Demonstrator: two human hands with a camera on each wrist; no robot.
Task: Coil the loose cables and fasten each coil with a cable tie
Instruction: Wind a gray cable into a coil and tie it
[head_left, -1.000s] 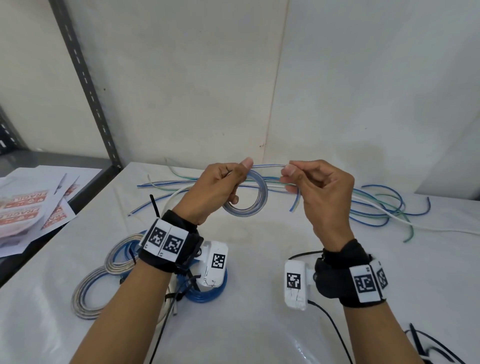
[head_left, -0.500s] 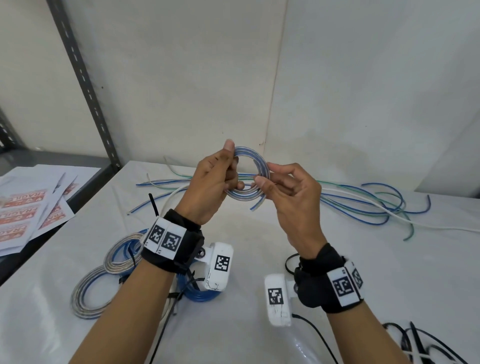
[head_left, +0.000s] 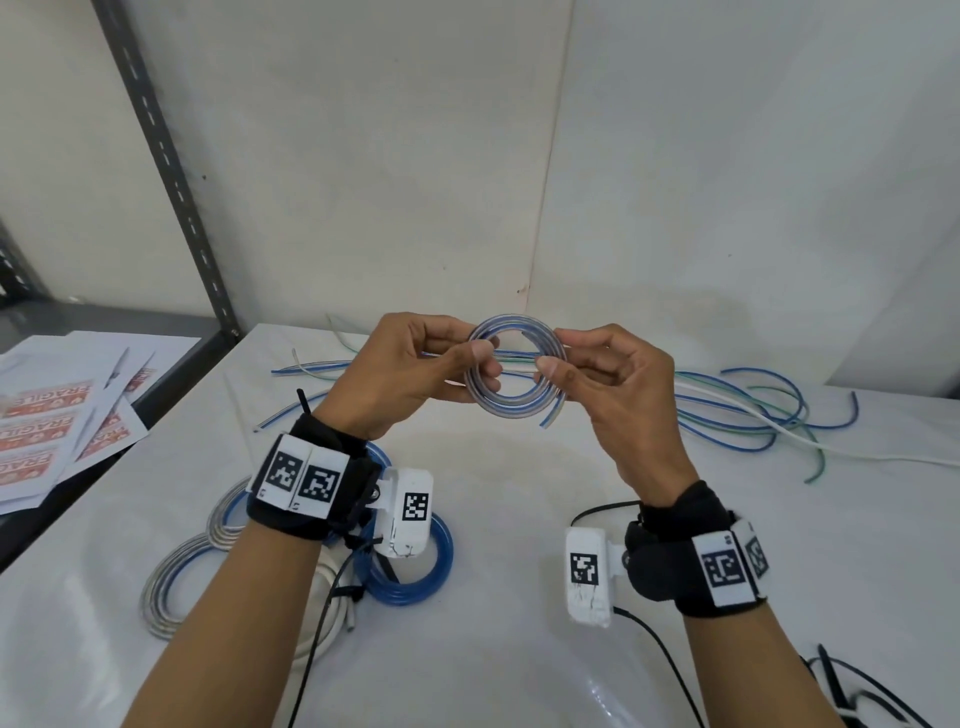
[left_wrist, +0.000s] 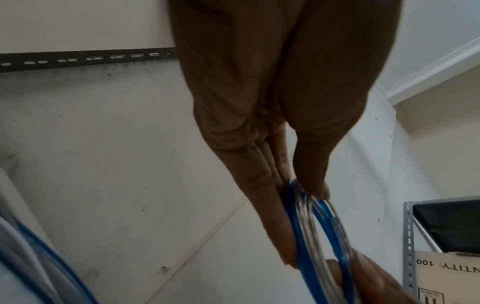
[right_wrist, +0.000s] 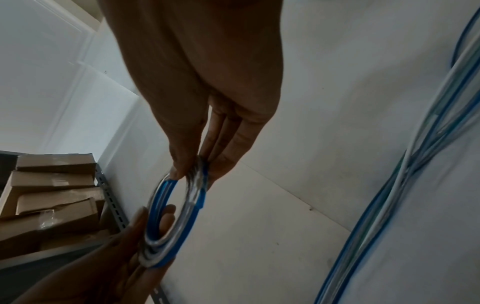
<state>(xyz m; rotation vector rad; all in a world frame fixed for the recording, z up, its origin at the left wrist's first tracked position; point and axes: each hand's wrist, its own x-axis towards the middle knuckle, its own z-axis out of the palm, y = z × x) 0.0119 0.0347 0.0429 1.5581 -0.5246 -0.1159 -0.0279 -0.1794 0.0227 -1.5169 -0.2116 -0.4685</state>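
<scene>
- Head view: the left hand (head_left: 410, 364) and right hand (head_left: 613, 379) hold a small blue-and-clear coil (head_left: 511, 371) in the air above the white table (head_left: 519, 649), each pinching one side of it between thumb and fingers. Loose cables (head_left: 737, 410) lie far right; finished coils (head_left: 410, 566) lie near left, and black cable ties (head_left: 852, 691) near right.
- Left wrist view: thumb and fingers (left_wrist: 267, 205) pinch the coil (left_wrist: 319, 226).
- Right wrist view: thumb and fingers (right_wrist: 231, 152) clamp the coil (right_wrist: 166, 216); loose cables (right_wrist: 415, 164) run at right.
</scene>
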